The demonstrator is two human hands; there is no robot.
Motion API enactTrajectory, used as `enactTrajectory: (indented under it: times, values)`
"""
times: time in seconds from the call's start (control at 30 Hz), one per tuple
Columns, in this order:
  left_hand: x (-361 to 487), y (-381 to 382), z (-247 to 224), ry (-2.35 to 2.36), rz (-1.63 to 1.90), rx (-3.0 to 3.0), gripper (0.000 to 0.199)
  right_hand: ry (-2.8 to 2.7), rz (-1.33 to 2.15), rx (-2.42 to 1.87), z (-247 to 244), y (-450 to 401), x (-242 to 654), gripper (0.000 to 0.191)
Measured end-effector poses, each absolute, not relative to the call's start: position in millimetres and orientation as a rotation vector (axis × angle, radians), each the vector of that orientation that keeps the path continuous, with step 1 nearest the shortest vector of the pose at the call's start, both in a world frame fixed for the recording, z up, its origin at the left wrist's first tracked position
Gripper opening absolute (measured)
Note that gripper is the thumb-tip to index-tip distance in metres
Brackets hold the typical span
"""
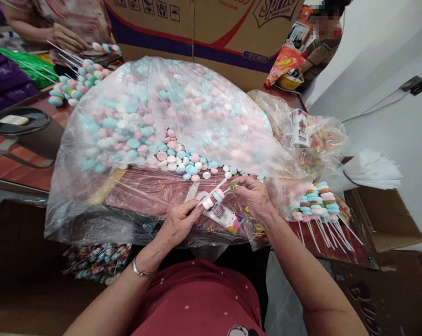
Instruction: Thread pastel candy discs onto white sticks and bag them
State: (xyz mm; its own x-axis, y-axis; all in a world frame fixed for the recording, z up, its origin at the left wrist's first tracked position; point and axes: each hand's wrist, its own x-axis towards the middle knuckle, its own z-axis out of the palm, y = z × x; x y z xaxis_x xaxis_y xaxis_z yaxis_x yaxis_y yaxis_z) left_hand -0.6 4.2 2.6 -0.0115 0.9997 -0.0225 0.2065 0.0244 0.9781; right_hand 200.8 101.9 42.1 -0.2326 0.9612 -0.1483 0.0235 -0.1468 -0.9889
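My left hand (183, 219) is closed round the lower end of a white stick, on which pink, blue, white and red candies (214, 199) are threaded. At the stick's upper end my right hand (253, 195) pinches a green candy (233, 185). Beyond both hands lies a large clear plastic bag (204, 112) full of pink, blue and white candies, some of them loose at its open edge. A printed label packet (225, 217) rests on the table just under the threaded stick.
Finished candy sticks (318, 203) lie at the right, beside a bundle of white sticks (375, 170). A lidded mug (39, 135) stands at the left. Behind are a large carton (197, 42) and two other people.
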Motion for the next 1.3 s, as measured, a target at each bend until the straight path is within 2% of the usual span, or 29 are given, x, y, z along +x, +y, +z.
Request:
enactTrajectory:
  times: [0.3, 0.6, 0.83, 1.03, 1.2, 1.3]
  values:
    - [0.7, 5.4, 3.3, 1.433, 1.085, 1.328, 0.028, -1.322, 1.618, -1.044, 34.9, 102.2, 201.5, 0.021]
    - [-0.6, 5.3, 5.2, 1.361, 1.096, 1.341, 0.025, -1.882, 1.286, -0.983, 53.1, 106.7, 214.6, 0.015]
    - [-0.6, 5.2, 7.7, 1.361, 1.082, 1.339, 0.025, -1.917, 1.245, -0.994, 51.9, 109.8, 213.8, 0.017]
    - [-0.8, 5.5, 5.5, 1.383, 1.084, 1.346, 0.027, -1.799, 1.373, -0.943, 40.5, 101.8, 204.1, 0.016]
    - [-3.0, 5.2, 8.4, 1.309, 1.096, 1.372, 0.028, -1.560, 1.709, -0.871, 29.1, 91.8, 193.6, 0.025]
    - [-4.3, 4.3, 8.2, 1.280, 1.109, 1.362, 0.032, -1.555, 1.790, -0.878, 30.8, 90.6, 191.4, 0.030]
